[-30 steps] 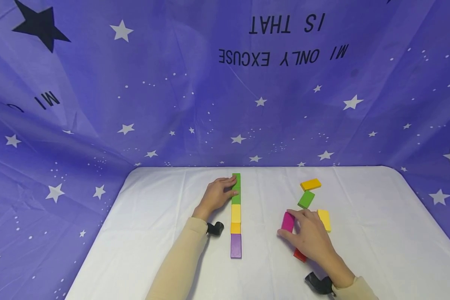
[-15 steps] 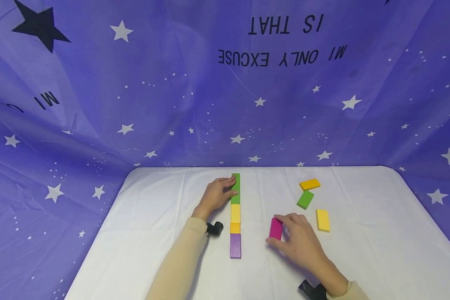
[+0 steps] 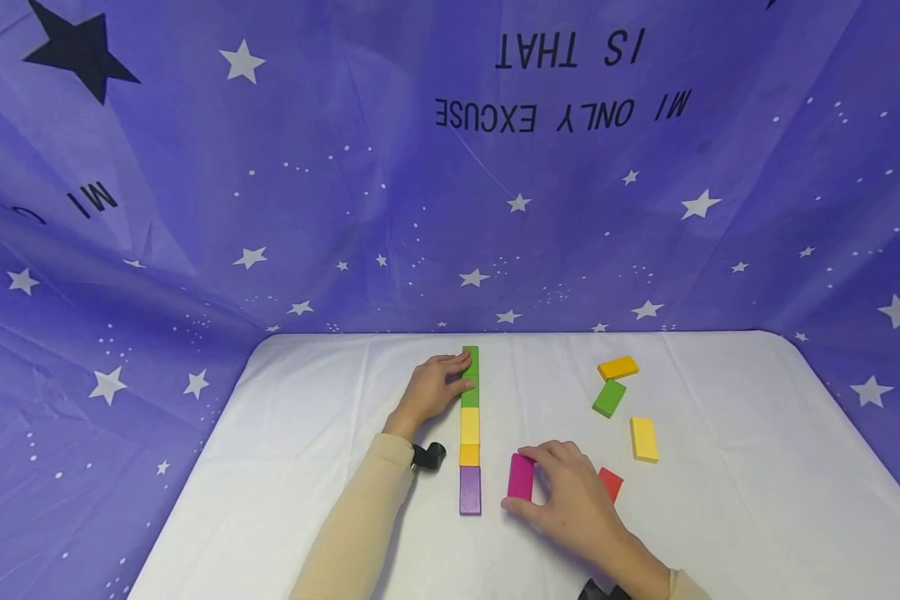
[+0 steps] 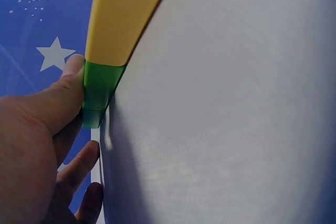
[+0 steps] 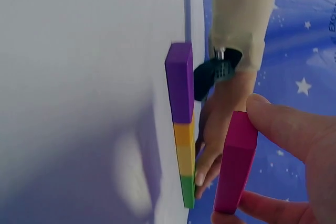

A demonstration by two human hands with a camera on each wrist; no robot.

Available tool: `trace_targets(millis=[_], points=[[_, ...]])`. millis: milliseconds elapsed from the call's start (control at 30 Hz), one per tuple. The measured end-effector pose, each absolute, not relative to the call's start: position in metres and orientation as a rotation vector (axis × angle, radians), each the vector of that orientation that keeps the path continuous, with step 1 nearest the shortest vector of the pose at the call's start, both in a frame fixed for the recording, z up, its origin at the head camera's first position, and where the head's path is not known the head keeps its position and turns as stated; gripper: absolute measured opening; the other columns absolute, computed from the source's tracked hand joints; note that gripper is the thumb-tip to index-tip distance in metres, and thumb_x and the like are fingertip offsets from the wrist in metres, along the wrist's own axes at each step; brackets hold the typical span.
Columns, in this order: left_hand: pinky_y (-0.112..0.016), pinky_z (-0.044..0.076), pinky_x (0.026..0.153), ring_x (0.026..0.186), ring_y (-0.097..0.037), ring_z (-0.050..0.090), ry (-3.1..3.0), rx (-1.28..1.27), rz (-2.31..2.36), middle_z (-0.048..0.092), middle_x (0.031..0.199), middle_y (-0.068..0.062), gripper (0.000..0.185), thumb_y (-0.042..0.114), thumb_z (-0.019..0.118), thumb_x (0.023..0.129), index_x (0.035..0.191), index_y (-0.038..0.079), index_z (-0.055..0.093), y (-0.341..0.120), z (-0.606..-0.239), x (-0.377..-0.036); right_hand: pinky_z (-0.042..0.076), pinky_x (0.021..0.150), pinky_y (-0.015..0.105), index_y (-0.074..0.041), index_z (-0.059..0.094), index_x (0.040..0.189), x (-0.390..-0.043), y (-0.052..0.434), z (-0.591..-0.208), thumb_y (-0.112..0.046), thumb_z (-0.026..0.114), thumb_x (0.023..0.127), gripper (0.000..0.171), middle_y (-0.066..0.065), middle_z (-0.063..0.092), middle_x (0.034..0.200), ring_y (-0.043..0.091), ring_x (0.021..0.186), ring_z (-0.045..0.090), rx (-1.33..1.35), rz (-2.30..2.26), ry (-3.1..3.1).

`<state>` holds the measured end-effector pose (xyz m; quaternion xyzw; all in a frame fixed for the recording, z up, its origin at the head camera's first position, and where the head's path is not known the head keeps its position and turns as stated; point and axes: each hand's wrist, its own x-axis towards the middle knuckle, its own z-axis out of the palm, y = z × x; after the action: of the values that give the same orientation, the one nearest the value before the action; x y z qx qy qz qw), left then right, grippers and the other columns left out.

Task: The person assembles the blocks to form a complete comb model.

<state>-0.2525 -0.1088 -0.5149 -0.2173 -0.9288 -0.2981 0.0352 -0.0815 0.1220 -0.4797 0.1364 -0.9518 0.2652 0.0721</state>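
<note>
In the head view, a straight row of blocks runs front to back on the white table. From the near end it has a purple block point(image 3: 470, 492), an orange block point(image 3: 469, 455), a yellow block point(image 3: 470, 426) and two green blocks point(image 3: 471, 397). My left hand point(image 3: 427, 390) rests its thumb and fingertips on the green ones; the left wrist view shows the thumb along the side of the green block point(image 4: 102, 82). Between thumb and fingertips, my right hand point(image 3: 570, 500) pinches a magenta block point(image 3: 521, 477) just right of the purple block, apart from it.
Loose blocks lie on the right of the table point(image 3: 750, 467): an orange one point(image 3: 618, 367), a green one point(image 3: 609, 398), a yellow one point(image 3: 644, 440) and a red one point(image 3: 611, 483) partly behind my right hand. A purple star-patterned cloth point(image 3: 390, 208) stands behind.
My right hand has carried the magenta block leftward and slightly nearer, from the loose blocks toward the row. The red block shows again behind it. My left hand stays put.
</note>
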Motion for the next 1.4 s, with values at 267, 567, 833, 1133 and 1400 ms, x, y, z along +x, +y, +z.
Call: trace_targets(millis=[267, 567, 833, 1133, 1400], points=[[-0.040, 0.030, 0.108, 0.126, -0.022, 0.043, -2.866, -0.651, -0.918, 0.048, 0.137, 0.007, 0.049, 0.034, 0.067, 0.084, 0.128, 0.013, 0.056, -0.109, -0.514, -0.253, 0.044, 0.087, 0.030, -0.023, 0.063, 0.110, -0.072, 0.107, -0.482, -0.058, 0.077, 0.061, 0.062, -0.016, 0.057, 0.103, 0.005, 0.103, 0.046, 0.469, 0.806, -2.864], [-0.040, 0.031, 0.107, 0.126, -0.022, 0.044, -2.862, -0.652, -0.911, 0.049, 0.136, 0.008, 0.049, 0.035, 0.067, 0.084, 0.127, 0.014, 0.057, -0.109, -0.516, -0.252, 0.044, 0.086, 0.032, -0.022, 0.060, 0.107, -0.064, 0.096, -0.483, -0.058, 0.076, 0.062, 0.060, -0.017, 0.056, 0.101, 0.004, 0.098, 0.045, 0.542, 0.840, -2.883], [-0.041, 0.032, 0.107, 0.125, -0.024, 0.045, -2.840, -0.668, -0.914, 0.050, 0.136, 0.006, 0.049, 0.035, 0.067, 0.084, 0.126, 0.013, 0.058, -0.109, -0.517, -0.251, 0.043, 0.086, 0.031, -0.020, 0.059, 0.107, -0.059, 0.089, -0.486, -0.060, 0.075, 0.063, 0.062, -0.015, 0.056, 0.099, 0.004, 0.096, 0.046, 0.635, 0.866, -2.860], [-0.037, 0.031, 0.107, 0.126, -0.021, 0.044, -2.868, -0.643, -0.898, 0.048, 0.136, 0.011, 0.049, 0.036, 0.067, 0.084, 0.127, 0.016, 0.057, -0.109, -0.517, -0.253, 0.045, 0.086, 0.036, -0.022, 0.057, 0.111, -0.055, 0.081, -0.483, -0.065, 0.071, 0.064, 0.065, -0.015, 0.054, 0.101, 0.006, 0.097, 0.045, 0.660, 0.920, -3.059], [-0.037, 0.031, 0.107, 0.126, -0.021, 0.044, -2.872, -0.635, -0.908, 0.049, 0.136, 0.010, 0.049, 0.035, 0.067, 0.084, 0.127, 0.015, 0.057, -0.108, -0.515, -0.253, 0.046, 0.085, 0.037, -0.021, 0.057, 0.110, -0.054, 0.074, -0.483, -0.064, 0.073, 0.062, 0.066, -0.014, 0.055, 0.102, 0.008, 0.095, 0.046, 0.685, 0.877, -3.138]])
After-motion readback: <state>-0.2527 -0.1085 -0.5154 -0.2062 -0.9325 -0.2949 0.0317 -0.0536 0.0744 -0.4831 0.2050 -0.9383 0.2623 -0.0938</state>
